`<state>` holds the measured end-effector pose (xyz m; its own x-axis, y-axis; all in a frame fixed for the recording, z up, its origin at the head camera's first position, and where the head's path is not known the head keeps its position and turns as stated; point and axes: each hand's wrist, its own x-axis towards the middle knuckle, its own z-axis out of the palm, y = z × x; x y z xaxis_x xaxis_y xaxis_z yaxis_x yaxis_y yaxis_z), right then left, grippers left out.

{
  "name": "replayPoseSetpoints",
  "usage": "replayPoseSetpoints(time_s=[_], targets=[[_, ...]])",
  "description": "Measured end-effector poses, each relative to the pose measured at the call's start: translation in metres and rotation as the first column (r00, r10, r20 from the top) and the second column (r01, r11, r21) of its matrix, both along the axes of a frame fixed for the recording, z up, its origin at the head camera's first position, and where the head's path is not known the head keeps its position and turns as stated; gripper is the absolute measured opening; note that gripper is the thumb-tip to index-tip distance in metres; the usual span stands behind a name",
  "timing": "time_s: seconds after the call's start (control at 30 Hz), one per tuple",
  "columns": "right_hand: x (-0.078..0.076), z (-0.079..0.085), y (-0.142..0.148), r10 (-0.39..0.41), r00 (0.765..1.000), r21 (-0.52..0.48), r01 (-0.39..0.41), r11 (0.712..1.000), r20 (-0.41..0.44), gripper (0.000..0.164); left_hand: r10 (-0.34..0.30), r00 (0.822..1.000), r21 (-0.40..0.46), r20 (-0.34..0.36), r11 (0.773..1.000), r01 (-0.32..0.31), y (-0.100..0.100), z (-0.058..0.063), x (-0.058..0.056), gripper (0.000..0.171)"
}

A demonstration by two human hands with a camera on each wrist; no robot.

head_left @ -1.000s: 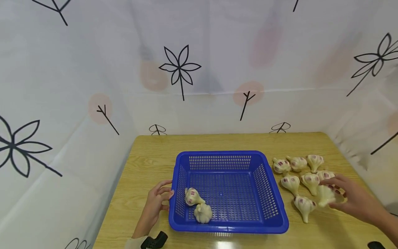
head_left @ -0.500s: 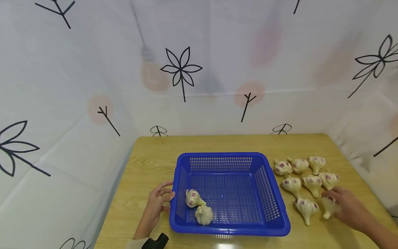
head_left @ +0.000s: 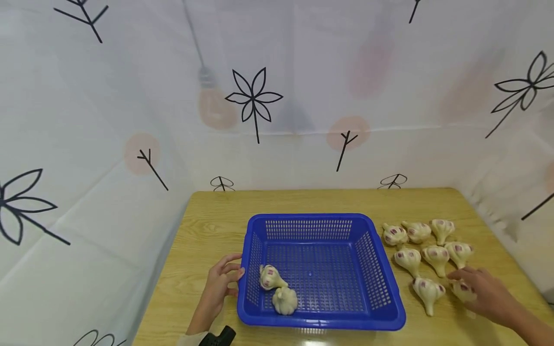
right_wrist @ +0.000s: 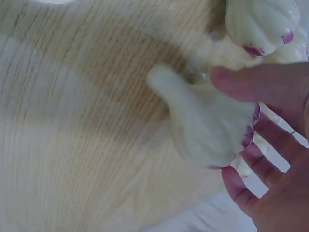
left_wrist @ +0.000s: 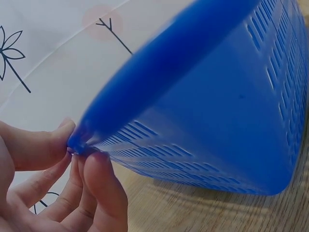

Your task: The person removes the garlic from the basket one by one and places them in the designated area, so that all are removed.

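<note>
A blue plastic basket with slotted walls stands on the table. My left hand pinches its left rim between thumb and fingers, seen close in the left wrist view. Two garlic bulbs lie in the basket's front left corner, one purple-marked bulb and one paler bulb. On the table to the right, my right hand holds a garlic bulb with its thumb on one side and fingertips on the other. In the head view the hand partly hides that bulb.
Several more garlic bulbs lie in rough rows right of the basket, among them a front bulb and a middle bulb. A white patterned cloth hangs behind and beside the wooden table.
My right hand has lowered its garlic bulb to the table, beside the front bulb. The left hand keeps its grip on the basket. The head view has shifted slightly.
</note>
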<state>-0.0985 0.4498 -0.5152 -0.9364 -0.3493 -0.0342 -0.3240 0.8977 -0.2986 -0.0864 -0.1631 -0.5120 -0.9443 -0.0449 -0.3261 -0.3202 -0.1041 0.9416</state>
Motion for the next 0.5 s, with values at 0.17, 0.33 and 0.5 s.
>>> replayPoseSetpoints(time_s=[0.17, 0.33, 0.5], targets=[[0.004, -0.006, 0.004, 0.100, 0.985, -0.106, -0.115, 0.988, -0.137, 0.045, -0.005, 1.000, 0.017, 0.009, 1.000, 0.005, 0.000, -0.002, 0.001, 0.047], [0.005, -0.013, -0.001, 0.124, 0.941, -0.165, -0.183, 0.969, -0.316, 0.051, 0.002, 1.000, 0.023, 0.006, 1.000, -0.002, 0.000, -0.002, 0.001, 0.046], [0.005, -0.014, -0.007, 0.071, 0.930, -0.152, -0.134, 0.979, -0.359, 0.053, 0.004, 1.000, 0.031, 0.004, 1.000, -0.004, -0.001, -0.002, 0.000, 0.046]])
